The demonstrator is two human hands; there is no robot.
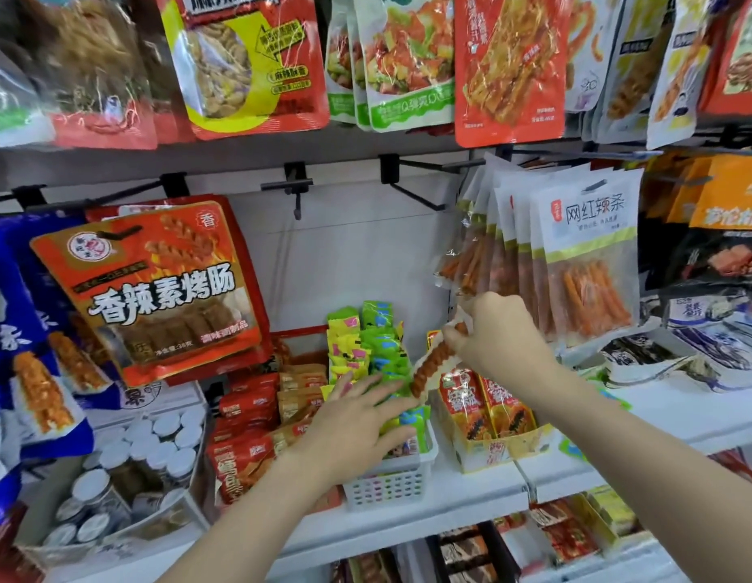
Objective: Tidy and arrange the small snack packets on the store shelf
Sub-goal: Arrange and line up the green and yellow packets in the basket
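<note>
My right fingers pinch the top of 1 clear packet with a twisted red stick, which hangs tilted just above the shelf. My left hand lies flat, fingers spread wide, pressing on the green and yellow packets standing in the white basket. Right of it sits a yellow box of red packets; red packets lie left.

You have big hanging bags on pegs above, and jars in a box at your lower left.
</note>
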